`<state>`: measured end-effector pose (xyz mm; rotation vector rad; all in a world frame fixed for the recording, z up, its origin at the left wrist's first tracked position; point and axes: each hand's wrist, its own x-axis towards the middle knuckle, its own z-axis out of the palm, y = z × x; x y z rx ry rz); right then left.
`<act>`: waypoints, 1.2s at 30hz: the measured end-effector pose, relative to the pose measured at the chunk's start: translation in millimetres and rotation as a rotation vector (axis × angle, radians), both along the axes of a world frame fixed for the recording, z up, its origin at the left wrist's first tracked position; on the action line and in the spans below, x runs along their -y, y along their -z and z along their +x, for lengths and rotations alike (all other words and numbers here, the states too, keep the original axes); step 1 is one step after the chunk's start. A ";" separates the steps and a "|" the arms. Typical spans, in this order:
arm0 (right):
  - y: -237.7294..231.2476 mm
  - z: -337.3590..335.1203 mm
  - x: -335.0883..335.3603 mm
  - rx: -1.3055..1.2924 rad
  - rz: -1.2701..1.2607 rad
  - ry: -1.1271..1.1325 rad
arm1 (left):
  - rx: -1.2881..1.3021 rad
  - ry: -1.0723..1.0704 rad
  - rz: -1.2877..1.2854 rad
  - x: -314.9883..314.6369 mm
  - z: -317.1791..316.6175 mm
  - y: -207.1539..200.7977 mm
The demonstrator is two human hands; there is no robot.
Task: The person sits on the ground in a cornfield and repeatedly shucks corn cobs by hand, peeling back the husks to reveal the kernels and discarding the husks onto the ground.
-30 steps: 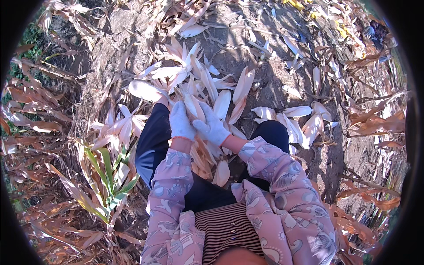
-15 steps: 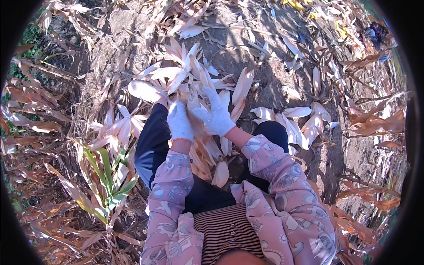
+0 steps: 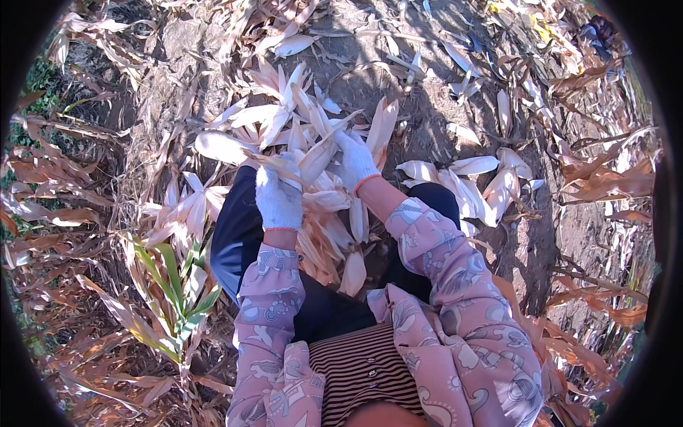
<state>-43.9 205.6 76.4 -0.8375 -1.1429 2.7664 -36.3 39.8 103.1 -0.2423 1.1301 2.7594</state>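
Note:
In front of my knees, both gloved hands hold a corn ear in its pale dry husk [image 3: 318, 159], which slants up to the right. My left hand [image 3: 279, 198], in a white knit glove, is closed around its lower left end. At the upper right end, my right hand [image 3: 353, 161] grips it with the fingers bent around it. Loose dry husks [image 3: 324, 238] lie heaped between my legs, below the hands. Just beyond the hands is a pile of pale husks [image 3: 274, 110]. What kernels show, if any, I cannot make out.
More pale husks [image 3: 466, 188] lie right of my right knee. At my left stands a partly green corn plant [image 3: 174, 299]. Dry stalks and leaves [image 3: 605, 178] cover both sides. Yellow things [image 3: 544, 30] and a dark shape [image 3: 597, 35] are at the far right.
The corn ear now shows raised and slanted between my hands. My right hand has gone from spread fingers to a grip, and my left hand has moved slightly left and nearer to me.

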 end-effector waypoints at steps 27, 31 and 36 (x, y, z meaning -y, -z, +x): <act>-4.6 -8.3 -21.5 -0.326 0.744 -0.203 | -0.140 0.511 -0.789 6.6 21.0 6.8; 1.4 -6.4 -3.1 -0.378 0.219 -0.208 | -0.290 0.406 -0.969 3.7 2.2 23.3; 0.4 0.1 -3.7 -0.322 0.188 -0.273 | -0.066 0.589 -0.669 -6.0 15.6 29.6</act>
